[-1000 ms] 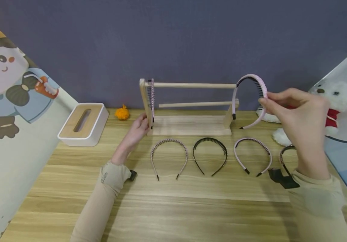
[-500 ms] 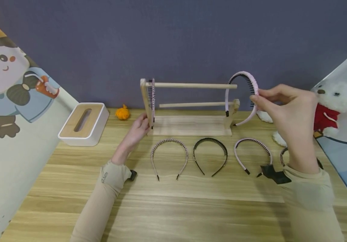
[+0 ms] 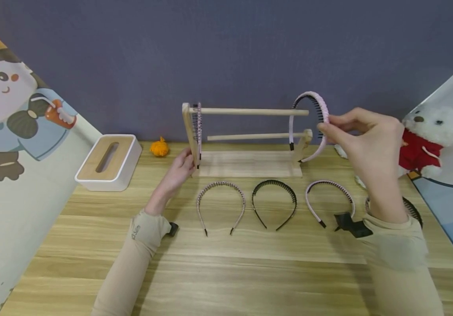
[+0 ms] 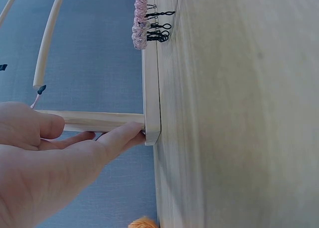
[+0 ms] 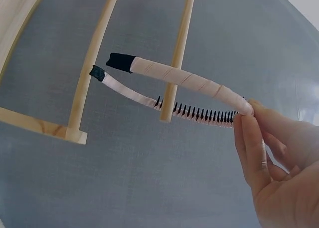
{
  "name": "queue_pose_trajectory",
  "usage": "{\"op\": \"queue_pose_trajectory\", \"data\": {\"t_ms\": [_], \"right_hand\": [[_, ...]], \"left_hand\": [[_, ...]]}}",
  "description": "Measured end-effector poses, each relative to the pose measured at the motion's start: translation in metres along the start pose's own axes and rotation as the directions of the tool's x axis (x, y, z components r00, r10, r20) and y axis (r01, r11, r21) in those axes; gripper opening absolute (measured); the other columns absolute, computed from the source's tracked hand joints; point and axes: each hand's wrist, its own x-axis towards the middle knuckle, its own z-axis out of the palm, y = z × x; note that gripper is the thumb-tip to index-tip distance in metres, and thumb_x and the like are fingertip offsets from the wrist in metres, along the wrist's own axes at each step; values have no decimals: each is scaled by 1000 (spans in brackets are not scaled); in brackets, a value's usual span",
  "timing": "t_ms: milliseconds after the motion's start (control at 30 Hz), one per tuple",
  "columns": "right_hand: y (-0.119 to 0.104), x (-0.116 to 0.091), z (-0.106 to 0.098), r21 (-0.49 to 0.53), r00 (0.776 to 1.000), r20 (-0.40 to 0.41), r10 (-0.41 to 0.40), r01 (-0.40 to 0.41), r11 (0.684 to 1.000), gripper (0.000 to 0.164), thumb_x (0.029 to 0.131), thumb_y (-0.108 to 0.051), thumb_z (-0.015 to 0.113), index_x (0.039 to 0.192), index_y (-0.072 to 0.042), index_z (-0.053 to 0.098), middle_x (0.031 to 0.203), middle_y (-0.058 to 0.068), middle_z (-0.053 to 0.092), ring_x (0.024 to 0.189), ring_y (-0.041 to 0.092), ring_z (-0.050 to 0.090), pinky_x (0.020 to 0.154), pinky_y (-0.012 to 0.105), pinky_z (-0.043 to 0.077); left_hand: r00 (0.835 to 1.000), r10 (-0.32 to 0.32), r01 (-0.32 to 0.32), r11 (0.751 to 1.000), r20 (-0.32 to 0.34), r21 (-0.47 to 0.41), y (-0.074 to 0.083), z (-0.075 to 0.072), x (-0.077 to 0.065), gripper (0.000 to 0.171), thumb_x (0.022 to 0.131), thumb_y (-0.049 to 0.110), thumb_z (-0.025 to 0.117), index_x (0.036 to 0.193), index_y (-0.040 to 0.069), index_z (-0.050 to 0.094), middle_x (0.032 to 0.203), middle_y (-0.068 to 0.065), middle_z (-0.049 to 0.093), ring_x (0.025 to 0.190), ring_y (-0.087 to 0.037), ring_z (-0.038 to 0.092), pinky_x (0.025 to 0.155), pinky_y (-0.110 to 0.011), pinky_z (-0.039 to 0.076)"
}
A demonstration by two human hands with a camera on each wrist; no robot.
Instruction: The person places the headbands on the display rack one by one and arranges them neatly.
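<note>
Held headband [image 3: 322,106] shifted leftward, right hand [image 3: 368,137] pinching, left hand [image 3: 179,169] holding rack [image 3: 250,164].

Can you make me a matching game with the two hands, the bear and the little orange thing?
Things:
1. right hand
2. white bear
3. left hand
4. little orange thing

Where or how:
A. touching the wooden stand
B. between the white box and the stand
C. pinching a pink headband
D. dressed in red

Right pairs: 1-C, 2-D, 3-A, 4-B
</note>
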Motion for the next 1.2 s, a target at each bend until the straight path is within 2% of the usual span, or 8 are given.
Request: {"op": "queue_pose_trajectory", "data": {"t_ms": [200,500,733,1033,1200], "right_hand": [[-3,1,6,30,1000,11,12,-13,999,17,88,-10,90,99,2,84,81,-27,71,74,-3,71,62,12,51],[-6,5,18,98,999,45,1,-6,995,14,88,-3,89,97,4,81,88,-4,79,73,-1,72,66,11,56],[-10,7,27,134,998,56,-12,5,991,15,86,-2,90,96,4,80,91,2,80,71,1,72,64,12,57],[-18,8,39,112,996,72,-49,41,993,19,86,-7,91,96,5,80,92,1,80,71,-2,71,65,12,56],[-22,8,45,116,994,83,-77,68,991,19,87,-8,91,96,5,80,94,11,81,71,-2,71,64,12,56]], "left_hand": [[1000,-7,7,1000,-8,-1,0,1,0,52,118,10,25,166,-9,18,161,-37,33,151,-45,35,126,-50,31],[1000,-3,3,1000,-7,1,1,0,-1,52,118,11,26,166,-8,19,161,-36,35,149,-45,37,126,-52,32],[1000,-2,2,1000,-13,8,0,1,0,51,118,11,26,165,-9,21,160,-37,35,149,-46,37,125,-52,33],[1000,-16,16,999,-16,35,2,0,-2,54,119,13,28,167,-7,17,162,-34,35,151,-42,37,126,-49,31],[1000,-10,10,999,-7,46,2,0,-2,54,119,14,27,168,-6,16,162,-33,35,151,-41,37,126,-50,32]]}}
